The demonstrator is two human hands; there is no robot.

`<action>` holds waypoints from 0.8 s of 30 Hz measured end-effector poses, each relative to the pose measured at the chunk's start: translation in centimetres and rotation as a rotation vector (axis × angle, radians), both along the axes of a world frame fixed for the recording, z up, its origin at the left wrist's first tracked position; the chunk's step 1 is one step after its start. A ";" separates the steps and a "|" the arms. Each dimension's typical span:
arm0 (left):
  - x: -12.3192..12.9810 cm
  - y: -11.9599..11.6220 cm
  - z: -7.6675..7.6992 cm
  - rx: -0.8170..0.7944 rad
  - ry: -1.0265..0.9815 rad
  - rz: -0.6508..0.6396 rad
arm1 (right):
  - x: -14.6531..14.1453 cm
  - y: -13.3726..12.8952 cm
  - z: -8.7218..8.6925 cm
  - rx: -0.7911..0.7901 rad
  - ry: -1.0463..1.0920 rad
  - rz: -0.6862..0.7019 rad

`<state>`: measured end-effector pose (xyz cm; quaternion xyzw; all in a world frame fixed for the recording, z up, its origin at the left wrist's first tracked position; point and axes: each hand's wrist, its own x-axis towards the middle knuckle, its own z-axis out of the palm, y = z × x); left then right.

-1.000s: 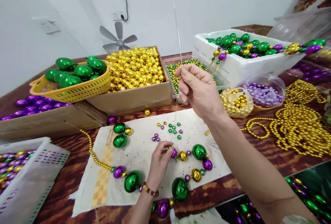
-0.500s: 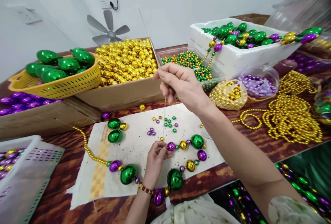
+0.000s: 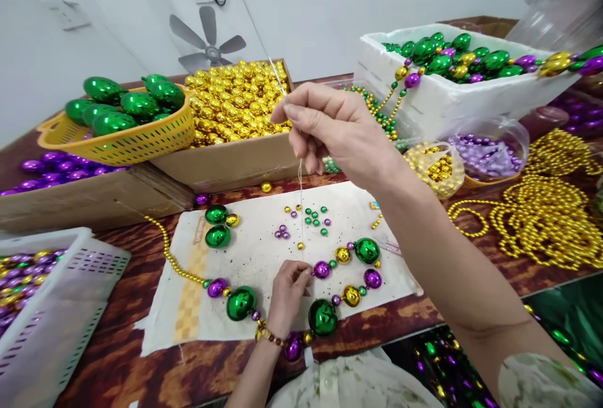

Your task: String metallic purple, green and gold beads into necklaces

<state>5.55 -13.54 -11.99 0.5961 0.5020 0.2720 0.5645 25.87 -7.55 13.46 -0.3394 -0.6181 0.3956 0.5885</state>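
My left hand (image 3: 289,285) is low over the white cloth (image 3: 257,232), fingers pinched at the end of the bead strand beside a purple bead (image 3: 321,269). The strand curves over the cloth with large green beads (image 3: 241,303), purple and gold ones, and ends at the left in small gold beads (image 3: 174,260). My right hand (image 3: 330,128) is raised above the cloth and pinches a long thin needle (image 3: 257,28) pointing up and left. A thin thread (image 3: 302,201) hangs from it toward my left hand. Small loose green beads (image 3: 313,216) lie behind my left hand.
Behind the cloth stand a yellow basket (image 3: 155,139) of green beads, a cardboard box (image 3: 235,160) of gold beads and a white foam box (image 3: 419,103). A white basket (image 3: 89,289) is at the left. Gold bead strings (image 3: 546,220) lie at the right.
The camera view has shifted, so the table and boxes sit differently in the picture. My right hand is slightly higher in view, with more of the needle showing. My left hand keeps its pinch on the strand.
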 end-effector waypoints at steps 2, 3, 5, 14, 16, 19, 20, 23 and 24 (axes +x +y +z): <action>0.3 -0.1 0.0 -0.026 -0.012 -0.001 | 0.2 -0.1 0.1 0.008 -0.003 -0.013; 0.5 -0.2 0.0 -0.038 -0.016 -0.005 | 0.3 -0.1 0.3 0.018 -0.003 -0.026; 1.1 -0.2 -0.1 -0.050 -0.018 -0.020 | 0.7 -0.1 0.9 0.037 -0.007 -0.039; 3.2 0.4 -0.2 0.040 0.020 -0.048 | 2.2 -1.0 2.0 0.113 -0.046 -0.139; 3.0 0.2 -0.2 0.124 0.066 -0.051 | 2.5 -1.1 2.2 0.122 -0.056 -0.151; 2.8 -0.1 0.0 0.235 0.182 -0.082 | 2.5 -1.3 2.5 0.146 -0.048 -0.219; 2.6 -0.2 0.2 0.260 0.223 -0.101 | 2.4 -1.3 2.4 0.145 -0.041 -0.232; 1.1 0.6 1.5 0.323 0.311 -0.146 | 1.7 -1.6 1.9 0.088 -0.034 -0.207; 0.0 1.4 2.1 0.348 0.327 -0.131 | 1.5 -1.8 1.5 0.064 -0.035 -0.197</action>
